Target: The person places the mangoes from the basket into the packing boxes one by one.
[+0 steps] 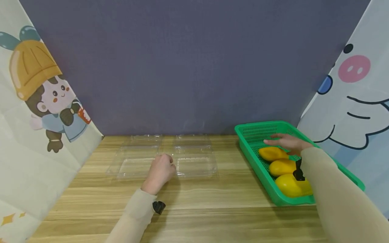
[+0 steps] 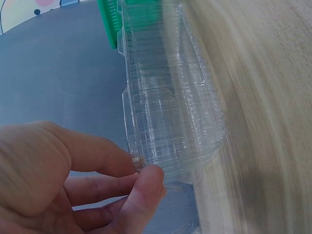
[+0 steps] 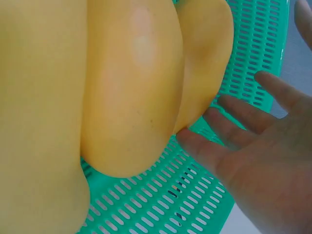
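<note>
My left hand pinches the near left rim of a clear plastic clamshell box between thumb and fingers; the left wrist view shows the ribbed wall of this box from close by. On the right, my right hand hovers inside a green plastic basket with its fingers spread. Three yellow mangoes lie there in a row: a far mango, a middle mango and a larger near mango. In the right wrist view the fingertips are right at the far mango's end.
A second clear clamshell box stands with its lid up, left of the first. Both rest on a wood-grain table near a grey back panel. Cartoon-printed cloths flank the left and right sides.
</note>
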A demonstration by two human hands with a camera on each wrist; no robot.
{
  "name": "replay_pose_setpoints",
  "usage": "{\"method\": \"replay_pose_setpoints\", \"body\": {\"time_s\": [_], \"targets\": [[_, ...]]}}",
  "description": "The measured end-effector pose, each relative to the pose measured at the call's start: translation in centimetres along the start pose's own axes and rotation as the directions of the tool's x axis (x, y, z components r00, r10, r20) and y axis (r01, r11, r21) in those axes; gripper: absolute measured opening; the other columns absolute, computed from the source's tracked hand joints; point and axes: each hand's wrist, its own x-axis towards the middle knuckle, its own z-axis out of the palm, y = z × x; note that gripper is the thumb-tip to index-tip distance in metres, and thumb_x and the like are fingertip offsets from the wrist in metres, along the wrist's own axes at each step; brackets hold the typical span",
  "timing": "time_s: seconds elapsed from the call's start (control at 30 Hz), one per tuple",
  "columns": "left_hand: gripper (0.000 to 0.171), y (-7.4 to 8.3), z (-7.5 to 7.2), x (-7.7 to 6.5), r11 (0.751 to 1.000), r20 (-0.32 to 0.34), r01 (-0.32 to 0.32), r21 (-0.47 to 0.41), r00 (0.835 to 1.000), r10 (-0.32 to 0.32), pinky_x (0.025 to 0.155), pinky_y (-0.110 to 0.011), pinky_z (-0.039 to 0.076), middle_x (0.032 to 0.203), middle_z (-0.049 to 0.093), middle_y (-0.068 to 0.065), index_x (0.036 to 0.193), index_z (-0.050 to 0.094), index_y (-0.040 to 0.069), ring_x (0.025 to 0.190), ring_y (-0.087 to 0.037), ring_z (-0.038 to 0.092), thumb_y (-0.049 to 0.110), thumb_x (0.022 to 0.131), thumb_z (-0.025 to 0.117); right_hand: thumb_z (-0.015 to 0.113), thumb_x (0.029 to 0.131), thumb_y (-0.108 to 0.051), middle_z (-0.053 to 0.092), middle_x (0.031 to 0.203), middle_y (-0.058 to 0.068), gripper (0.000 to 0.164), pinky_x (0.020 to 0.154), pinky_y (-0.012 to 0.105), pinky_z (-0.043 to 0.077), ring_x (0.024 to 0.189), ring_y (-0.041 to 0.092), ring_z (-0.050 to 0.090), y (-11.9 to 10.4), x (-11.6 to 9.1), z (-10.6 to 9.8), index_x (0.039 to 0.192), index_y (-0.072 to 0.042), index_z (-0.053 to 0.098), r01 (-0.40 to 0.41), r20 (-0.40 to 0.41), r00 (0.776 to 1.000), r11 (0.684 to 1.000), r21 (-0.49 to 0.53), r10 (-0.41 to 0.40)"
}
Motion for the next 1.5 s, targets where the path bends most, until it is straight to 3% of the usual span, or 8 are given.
{"method": "replay_pose_setpoints", "body": {"time_s": [0.23,0.47,0.83,1.07,1.5], "targets": [[0.043,0.0,-0.1,0.0,1.000,-0.007,-0.001,0.001,1.000,0.001,0.043,-0.022,0.018,0.056,0.021,0.006,0.059,0.028,0.018,0.046,-0.008,0.020,-0.006,0.081,0.056,0.057,0.098,-0.056,-0.012,0.159,0.039,0.101,0.106,0.077,0.023,0.143,0.063,0.000,0.7,0.2,0.2,0.161,0.000,0.002,-0.025,0.041,0.999,1.000,0.001,0.025],[0.042,0.0,0.0,0.0,1.000,-0.005,0.012,-0.004,1.000,-0.012,0.042,-0.021,0.019,0.056,0.021,0.006,0.059,0.027,0.018,0.046,-0.008,0.020,-0.007,0.079,0.055,0.059,0.099,-0.052,-0.004,0.157,0.041,0.096,0.104,0.076,0.030,0.139,0.066,0.007,1.7,0.4,0.6,0.159,0.003,0.008,-0.048,0.083,0.995,0.999,-0.024,0.050],[0.042,0.1,0.0,-0.2,1.000,-0.008,0.018,-0.003,1.000,-0.018,0.041,-0.021,0.020,0.054,0.021,0.006,0.059,0.027,0.018,0.045,-0.008,0.021,-0.007,0.079,0.055,0.063,0.097,-0.049,0.004,0.156,0.042,0.096,0.101,0.073,0.036,0.139,0.065,0.014,0.7,0.4,1.1,0.158,0.004,0.011,-0.051,0.065,0.996,0.996,-0.078,0.056],[0.043,0.2,0.1,-0.2,1.000,-0.012,0.010,0.000,1.000,-0.010,0.042,-0.021,0.019,0.056,0.020,0.006,0.059,0.026,0.018,0.046,-0.008,0.020,-0.007,0.078,0.054,0.069,0.096,-0.038,0.013,0.152,0.045,0.092,0.095,0.066,0.046,0.136,0.062,0.025,1.3,0.8,1.1,0.157,0.005,0.015,-0.040,0.055,0.997,0.993,-0.107,0.046],[0.044,0.1,0.2,-0.2,1.000,-0.008,0.011,0.011,1.000,-0.011,0.042,-0.021,0.020,0.055,0.021,0.006,0.058,0.027,0.018,0.046,-0.008,0.021,-0.006,0.081,0.056,0.071,0.094,-0.035,0.027,0.147,0.043,0.083,0.089,0.055,0.052,0.128,0.056,0.040,1.6,1.0,1.1,0.151,0.007,0.028,-0.028,-0.033,0.999,0.986,-0.165,0.023]]}}
